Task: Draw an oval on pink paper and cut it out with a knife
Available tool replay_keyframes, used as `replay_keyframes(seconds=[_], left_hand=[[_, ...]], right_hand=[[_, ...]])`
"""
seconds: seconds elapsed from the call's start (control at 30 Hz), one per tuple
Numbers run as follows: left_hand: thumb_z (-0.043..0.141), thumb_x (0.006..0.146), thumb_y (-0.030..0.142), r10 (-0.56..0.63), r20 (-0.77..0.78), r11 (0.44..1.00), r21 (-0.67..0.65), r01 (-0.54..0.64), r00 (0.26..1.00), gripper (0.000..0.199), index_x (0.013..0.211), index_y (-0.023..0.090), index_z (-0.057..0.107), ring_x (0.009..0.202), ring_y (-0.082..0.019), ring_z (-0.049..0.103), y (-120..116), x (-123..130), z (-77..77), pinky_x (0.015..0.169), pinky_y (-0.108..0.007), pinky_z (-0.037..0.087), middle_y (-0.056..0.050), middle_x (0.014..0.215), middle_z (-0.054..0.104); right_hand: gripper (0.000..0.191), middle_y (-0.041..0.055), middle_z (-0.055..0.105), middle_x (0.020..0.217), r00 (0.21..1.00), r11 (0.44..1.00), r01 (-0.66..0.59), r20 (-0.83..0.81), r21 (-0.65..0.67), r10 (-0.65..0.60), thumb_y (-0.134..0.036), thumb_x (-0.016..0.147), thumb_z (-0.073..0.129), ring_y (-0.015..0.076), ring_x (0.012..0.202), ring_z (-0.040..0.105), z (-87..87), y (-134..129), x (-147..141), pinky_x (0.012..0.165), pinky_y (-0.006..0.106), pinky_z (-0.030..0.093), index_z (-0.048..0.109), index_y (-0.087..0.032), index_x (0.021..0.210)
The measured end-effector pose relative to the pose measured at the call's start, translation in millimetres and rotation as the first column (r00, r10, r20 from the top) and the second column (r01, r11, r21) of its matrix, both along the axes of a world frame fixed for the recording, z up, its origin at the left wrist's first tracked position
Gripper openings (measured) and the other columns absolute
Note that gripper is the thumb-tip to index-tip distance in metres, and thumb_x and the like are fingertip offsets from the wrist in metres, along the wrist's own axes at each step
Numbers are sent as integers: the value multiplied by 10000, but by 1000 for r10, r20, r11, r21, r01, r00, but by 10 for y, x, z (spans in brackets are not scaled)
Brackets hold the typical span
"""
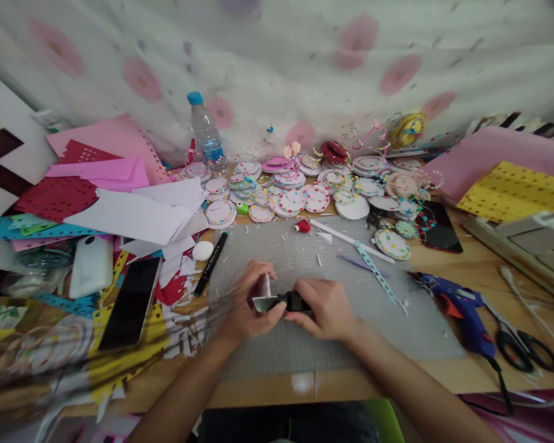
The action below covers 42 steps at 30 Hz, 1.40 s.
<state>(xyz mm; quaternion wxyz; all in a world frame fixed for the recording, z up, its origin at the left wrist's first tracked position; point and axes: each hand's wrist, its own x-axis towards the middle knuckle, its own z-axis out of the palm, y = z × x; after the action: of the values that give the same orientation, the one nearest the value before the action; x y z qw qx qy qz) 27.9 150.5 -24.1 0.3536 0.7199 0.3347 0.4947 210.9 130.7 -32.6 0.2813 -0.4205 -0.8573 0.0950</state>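
Over the grey cutting mat (277,354), my left hand (247,311) is closed around a small whitish piece of card (266,286). My right hand (330,307) grips a small black tool (296,301) with a flat, metal-looking front end, which meets the card between both hands. Its exact kind is unclear. Left of the mat's top lies a black marker (211,263). Beyond my hands are a red piece (303,226), a white strip (351,240) and a light-blue dotted strip (375,271).
Several decorated paper discs (290,200) line the back, near a water bottle (206,132). Coloured paper (124,215) and a dark phone (132,301) crowd the left. At right lie a blue glue gun (464,307), its cord, black-handled scissors (526,347) and a dark tablet-like slab (438,227).
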Motion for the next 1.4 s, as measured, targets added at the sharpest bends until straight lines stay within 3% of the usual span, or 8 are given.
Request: replay_keyframes(seconds=[0.13, 0.33, 0.5, 0.63, 0.77, 1.0, 1.13, 1.4], left_hand=[[625, 667, 249, 70, -22, 992, 110, -67, 997, 331, 977, 189, 523, 843, -203, 507, -21, 2, 44, 773, -373, 433, -44, 888, 527], [643, 685, 286, 120, -41, 986, 119, -115, 992, 341, 990, 190, 526, 873, -212, 513, -21, -5, 32, 800, -384, 436, -49, 915, 526], [611, 762, 424, -83, 16, 992, -90, 84, 996, 390, 1067, 196, 523, 901, -215, 510, 10, -36, -67, 795, -379, 453, -72, 983, 511], [607, 794, 503, -239, -44, 937, -272, 218, 970, 580, 1284, 226, 468, 1148, -282, 464, 15, -87, -51, 929, -427, 421, -125, 1259, 476], [499, 882, 489, -338, -12, 883, -349, 313, 941, 577, 1400, 275, 366, 1291, -281, 385, 5, -103, -6, 1021, -441, 375, -103, 1406, 408], [456, 904, 454, -270, -194, 957, -162, 240, 943, 608, 1444, 253, 260, 1276, -293, 409, 9, -125, -69, 1029, -505, 356, -141, 1382, 443], [455, 891, 510, -198, -209, 980, -32, 196, 958, 542, 1343, 224, 368, 1173, -288, 485, 14, -125, -98, 999, -489, 380, -141, 1239, 520], [419, 905, 498, -119, -222, 991, 30, 129, 968, 506, 1307, 193, 385, 1172, -292, 494, -30, -83, -134, 1005, -488, 379, -152, 1208, 534]], right_hand=[[558, 13, 560, 584, 1000, 998, 9, -20, 62, -7, -644, 933, 254, 128, 503, 502, 3, -17, -11, 510, 251, 281, 492, -185, 724], [570, 12, 551, 567, 998, 998, 38, -56, 49, -36, -652, 931, 248, 122, 494, 491, 8, -39, -41, 508, 245, 286, 486, -186, 705], [531, 6, 568, 584, 997, 999, 4, -75, -39, -7, -625, 943, 260, 119, 500, 503, 6, -20, -25, 503, 234, 288, 482, -189, 738], [496, 12, 582, 601, 999, 997, -12, -49, -72, 9, -596, 953, 265, 125, 508, 512, 10, 11, 12, 504, 238, 277, 479, -190, 765], [474, 16, 589, 612, 999, 995, -13, -32, -99, 10, -591, 950, 288, 131, 517, 518, 19, 28, 22, 508, 239, 276, 474, -192, 772], [504, 14, 572, 593, 999, 991, -30, -41, -128, 25, -619, 940, 276, 131, 511, 508, 34, 15, 21, 504, 240, 261, 463, -194, 744], [524, 5, 558, 584, 998, 994, -14, -57, -112, 8, -639, 934, 264, 122, 492, 483, 32, -12, 2, 500, 248, 259, 460, -199, 727], [520, 9, 545, 583, 997, 998, 57, -43, 8, -56, -635, 925, 321, 122, 503, 477, 22, -32, -13, 519, 253, 285, 480, -190, 705]])
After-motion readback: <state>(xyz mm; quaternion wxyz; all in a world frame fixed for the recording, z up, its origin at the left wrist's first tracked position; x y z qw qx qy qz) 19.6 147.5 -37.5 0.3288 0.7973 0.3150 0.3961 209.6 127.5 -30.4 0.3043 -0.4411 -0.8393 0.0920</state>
